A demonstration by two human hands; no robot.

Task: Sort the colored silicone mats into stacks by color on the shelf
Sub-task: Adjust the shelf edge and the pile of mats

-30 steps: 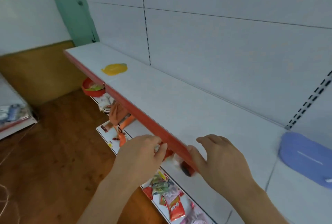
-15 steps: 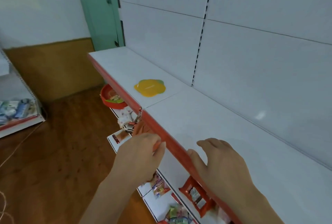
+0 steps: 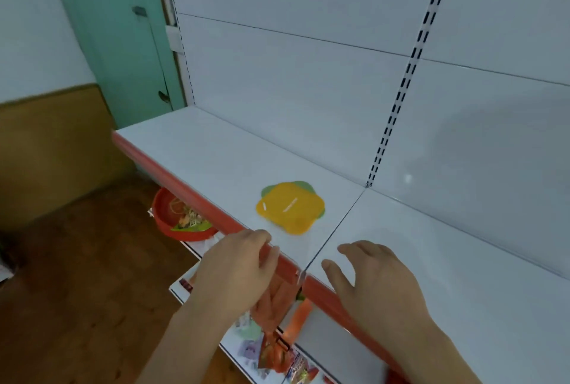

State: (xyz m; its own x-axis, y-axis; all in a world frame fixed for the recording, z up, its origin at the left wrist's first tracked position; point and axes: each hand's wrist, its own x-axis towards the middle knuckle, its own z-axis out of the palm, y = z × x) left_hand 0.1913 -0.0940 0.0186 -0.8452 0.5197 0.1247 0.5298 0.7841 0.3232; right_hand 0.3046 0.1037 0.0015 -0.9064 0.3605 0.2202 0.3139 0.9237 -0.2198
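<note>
While both hands hover — left hand [image 3: 237,272], right hand [image 3: 376,285], yellow mat [image 3: 290,211] beyond

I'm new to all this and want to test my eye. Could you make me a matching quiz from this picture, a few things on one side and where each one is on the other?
Things:
1. yellow mat
2. green mat
3. red basin
4. right hand

Places:
A. below the shelf, at the left
B. on top of the small stack on the shelf
C. over the shelf's front edge, right of the seam
D. under another mat, only its edges showing

Pairs: 1-B, 2-D, 3-A, 4-C
</note>
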